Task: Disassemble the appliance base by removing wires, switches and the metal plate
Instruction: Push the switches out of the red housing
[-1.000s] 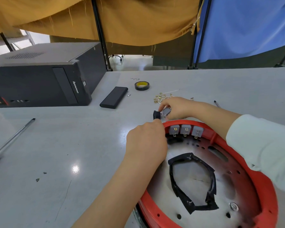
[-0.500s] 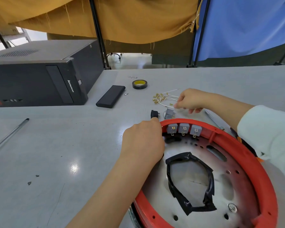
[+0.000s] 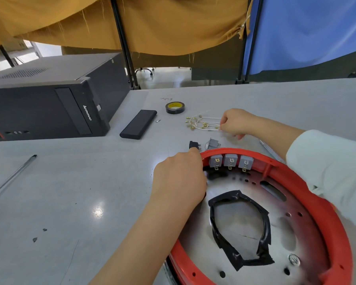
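The round red appliance base lies at the lower right, with the metal plate inside it and black tape around the plate's central opening. Three grey switches sit in the far rim. My left hand grips the rim just left of them. A loose grey switch and a small black part lie on the table beyond the rim. My right hand rests with curled fingers at the right end of the loose white wires; whether it grips them is unclear.
A black computer tower stands at the far left. A flat black slab, a small screw and a tape roll lie behind the wires. A screwdriver shaft lies at the left, and another thin tool under my right forearm.
My right hand set the grey switch down beside the black part, then moved away to the right end of the wires. My left hand stayed on the rim.
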A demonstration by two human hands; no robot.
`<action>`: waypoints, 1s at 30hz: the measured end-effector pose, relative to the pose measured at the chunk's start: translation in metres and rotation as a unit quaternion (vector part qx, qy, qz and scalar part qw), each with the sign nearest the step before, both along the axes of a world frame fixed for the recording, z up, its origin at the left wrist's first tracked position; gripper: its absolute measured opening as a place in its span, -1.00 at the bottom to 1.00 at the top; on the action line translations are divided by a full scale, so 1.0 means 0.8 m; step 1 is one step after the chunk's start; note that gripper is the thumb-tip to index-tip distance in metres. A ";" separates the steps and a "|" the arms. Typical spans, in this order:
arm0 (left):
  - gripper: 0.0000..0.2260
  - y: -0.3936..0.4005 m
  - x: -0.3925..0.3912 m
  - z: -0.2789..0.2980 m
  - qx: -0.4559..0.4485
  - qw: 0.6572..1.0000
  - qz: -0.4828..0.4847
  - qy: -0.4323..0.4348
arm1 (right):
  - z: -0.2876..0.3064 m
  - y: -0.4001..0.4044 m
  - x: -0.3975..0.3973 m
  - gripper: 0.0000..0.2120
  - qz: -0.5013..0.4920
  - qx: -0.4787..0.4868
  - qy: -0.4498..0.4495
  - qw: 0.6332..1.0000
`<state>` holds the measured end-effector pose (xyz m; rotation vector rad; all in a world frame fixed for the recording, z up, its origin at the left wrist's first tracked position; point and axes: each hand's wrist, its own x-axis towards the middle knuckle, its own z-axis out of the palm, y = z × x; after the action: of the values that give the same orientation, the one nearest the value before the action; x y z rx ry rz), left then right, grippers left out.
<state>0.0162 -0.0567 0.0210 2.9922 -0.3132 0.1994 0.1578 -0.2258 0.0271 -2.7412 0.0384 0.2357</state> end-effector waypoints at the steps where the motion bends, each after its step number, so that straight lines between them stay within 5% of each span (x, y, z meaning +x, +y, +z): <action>1: -0.89 0.000 0.000 0.000 -0.001 1.000 0.000 0.000 | 0.003 0.000 -0.006 -0.77 0.009 0.003 -0.020 1.000; 5: -0.88 0.001 0.000 0.000 0.003 1.000 0.000 0.004 | 0.019 0.002 -0.054 -0.85 0.087 0.056 -0.122 0.987; 8: -0.85 -0.001 0.000 0.000 0.008 1.000 0.005 0.008 | 0.020 0.010 -0.105 -0.83 0.150 0.125 -0.082 0.977; 13: -0.67 -0.001 -0.001 -0.002 0.012 1.000 0.000 -0.003 | 0.005 0.009 -0.157 -0.70 0.218 0.002 -0.150 0.964; 23: -0.71 -0.008 0.015 0.011 -0.039 0.991 -0.105 0.068 | 0.006 0.006 -0.163 -0.85 0.233 -0.015 -0.160 0.959; 30: -0.77 0.001 0.023 0.005 -0.043 0.988 -0.137 0.059 | 0.004 0.005 -0.160 -0.73 0.206 -0.011 -0.161 0.965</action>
<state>0.0344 -0.0561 0.0248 2.8215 -0.6761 0.0062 0.0301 -0.2219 0.0301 -2.7460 -0.6238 -0.1050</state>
